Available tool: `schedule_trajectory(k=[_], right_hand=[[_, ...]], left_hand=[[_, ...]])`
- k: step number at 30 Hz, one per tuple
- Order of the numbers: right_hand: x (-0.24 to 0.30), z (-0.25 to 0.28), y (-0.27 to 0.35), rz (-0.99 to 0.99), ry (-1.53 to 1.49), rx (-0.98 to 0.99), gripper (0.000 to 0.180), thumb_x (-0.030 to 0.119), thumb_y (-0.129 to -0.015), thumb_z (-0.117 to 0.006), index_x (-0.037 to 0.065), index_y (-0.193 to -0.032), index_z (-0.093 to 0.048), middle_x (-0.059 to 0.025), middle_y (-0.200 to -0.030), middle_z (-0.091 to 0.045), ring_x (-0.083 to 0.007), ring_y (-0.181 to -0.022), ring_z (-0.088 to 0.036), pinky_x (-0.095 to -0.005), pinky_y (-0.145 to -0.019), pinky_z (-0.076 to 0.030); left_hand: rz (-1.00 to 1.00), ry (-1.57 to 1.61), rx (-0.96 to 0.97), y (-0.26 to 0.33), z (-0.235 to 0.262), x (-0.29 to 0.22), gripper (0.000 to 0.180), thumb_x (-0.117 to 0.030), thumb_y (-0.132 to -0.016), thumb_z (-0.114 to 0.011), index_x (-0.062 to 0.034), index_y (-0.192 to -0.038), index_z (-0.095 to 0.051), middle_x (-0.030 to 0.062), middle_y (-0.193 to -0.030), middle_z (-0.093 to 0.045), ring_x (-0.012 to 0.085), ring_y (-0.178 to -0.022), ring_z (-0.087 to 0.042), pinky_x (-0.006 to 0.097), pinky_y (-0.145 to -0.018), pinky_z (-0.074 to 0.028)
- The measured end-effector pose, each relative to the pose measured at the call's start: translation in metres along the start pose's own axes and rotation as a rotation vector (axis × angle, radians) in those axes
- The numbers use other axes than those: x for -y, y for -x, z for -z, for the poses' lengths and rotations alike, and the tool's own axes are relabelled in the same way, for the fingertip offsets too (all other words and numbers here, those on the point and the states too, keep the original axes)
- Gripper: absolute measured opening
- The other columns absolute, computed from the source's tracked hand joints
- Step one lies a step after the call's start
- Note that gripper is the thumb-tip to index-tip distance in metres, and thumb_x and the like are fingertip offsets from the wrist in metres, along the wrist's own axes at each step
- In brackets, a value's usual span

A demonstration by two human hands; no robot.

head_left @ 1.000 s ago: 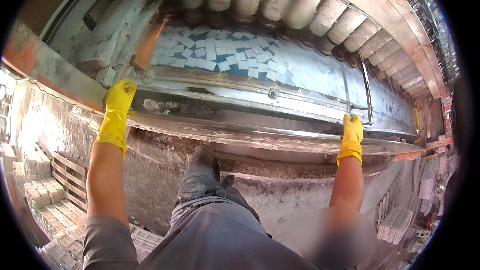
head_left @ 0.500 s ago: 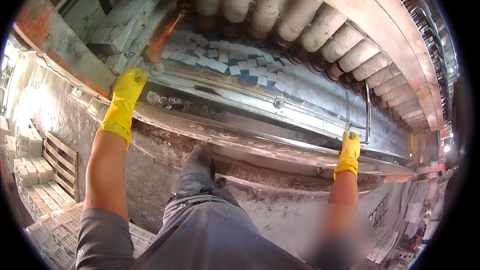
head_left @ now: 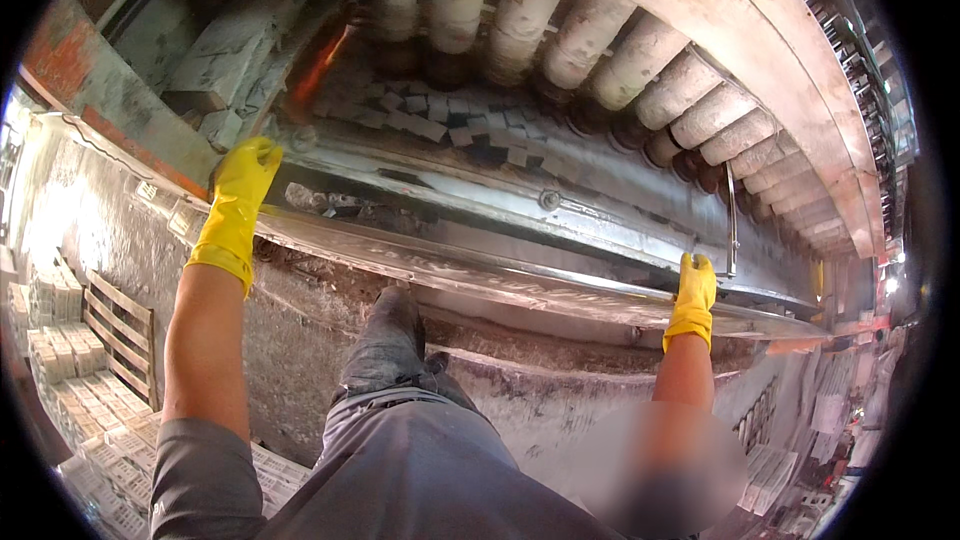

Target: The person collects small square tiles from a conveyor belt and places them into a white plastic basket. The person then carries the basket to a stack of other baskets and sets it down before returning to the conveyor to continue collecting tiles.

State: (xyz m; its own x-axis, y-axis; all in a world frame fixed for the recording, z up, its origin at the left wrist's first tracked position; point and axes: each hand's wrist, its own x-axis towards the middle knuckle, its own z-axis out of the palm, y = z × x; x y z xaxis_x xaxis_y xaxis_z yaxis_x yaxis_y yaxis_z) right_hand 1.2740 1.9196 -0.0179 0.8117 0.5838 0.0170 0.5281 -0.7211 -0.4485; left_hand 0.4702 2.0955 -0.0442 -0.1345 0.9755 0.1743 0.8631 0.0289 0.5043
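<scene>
A long kiln (head_left: 760, 50) fills the upper view, its row of pale rollers (head_left: 600, 40) curving away to the right above a bed of small tiles (head_left: 440, 120). Along its near side runs a dusty metal rail (head_left: 480, 275), bowed by the lens from left to right. Below it stands a grey wall (head_left: 300, 340), and stacks of pale bricks (head_left: 70, 410) with a wooden pallet (head_left: 120, 340) lie far down on the left. The person's grey-trousered leg (head_left: 390, 350) is raised with the shoe against the wall just under the rail. The left hand (head_left: 240, 190), in a yellow glove, lies flat with fingers extended on the rail's left end, not closed around it. The right hand (head_left: 695, 285), also yellow-gloved, rests on the rail's edge far to the right, beside a thin metal handle (head_left: 732, 220); whether its fingers curl over the edge cannot be told.
</scene>
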Motion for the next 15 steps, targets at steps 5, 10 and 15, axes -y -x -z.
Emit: schedule_trajectory(k=[5, 10, 15], right_hand=[[-0.001, 0.000, 0.000, 0.022, 0.048, -0.036, 0.058, 0.044, -0.099, -0.068, 0.004, -0.140, -0.065, -0.0170, -0.124, -0.074, -0.0297, -0.086, -0.076, -0.0393, -0.057, -0.061], [0.007, -0.002, -0.002, 0.021, 0.088, 0.004, 0.058, 0.045, -0.098, -0.068, 0.004, -0.139, -0.066, -0.0188, -0.126, -0.074, -0.0325, -0.102, -0.076, -0.0407, -0.073, -0.062], [-0.005, -0.005, -0.013, 0.041, 0.123, -0.027, 0.058, 0.047, -0.097, -0.067, 0.005, -0.137, -0.068, -0.0210, -0.130, -0.073, -0.0373, -0.116, -0.071, -0.0429, -0.097, -0.056]], left_hand=[[-0.039, -0.001, -0.034, 0.003, 0.005, -0.013, 0.036, -0.032, -0.097, -0.076, -0.0016, -0.116, -0.073, 0.0154, -0.107, -0.079, 0.0283, -0.096, -0.077, 0.038, -0.085, -0.058], [-0.007, -0.020, -0.002, 0.003, 0.007, -0.006, 0.039, -0.033, -0.097, -0.076, -0.0009, -0.119, -0.072, 0.0167, -0.110, -0.079, 0.0287, -0.100, -0.077, 0.038, -0.087, -0.058], [0.028, -0.013, 0.008, -0.002, 0.009, -0.009, 0.043, -0.034, -0.098, -0.075, 0.0013, -0.123, -0.071, 0.0188, -0.112, -0.078, 0.0298, -0.102, -0.076, 0.038, -0.090, -0.058]])
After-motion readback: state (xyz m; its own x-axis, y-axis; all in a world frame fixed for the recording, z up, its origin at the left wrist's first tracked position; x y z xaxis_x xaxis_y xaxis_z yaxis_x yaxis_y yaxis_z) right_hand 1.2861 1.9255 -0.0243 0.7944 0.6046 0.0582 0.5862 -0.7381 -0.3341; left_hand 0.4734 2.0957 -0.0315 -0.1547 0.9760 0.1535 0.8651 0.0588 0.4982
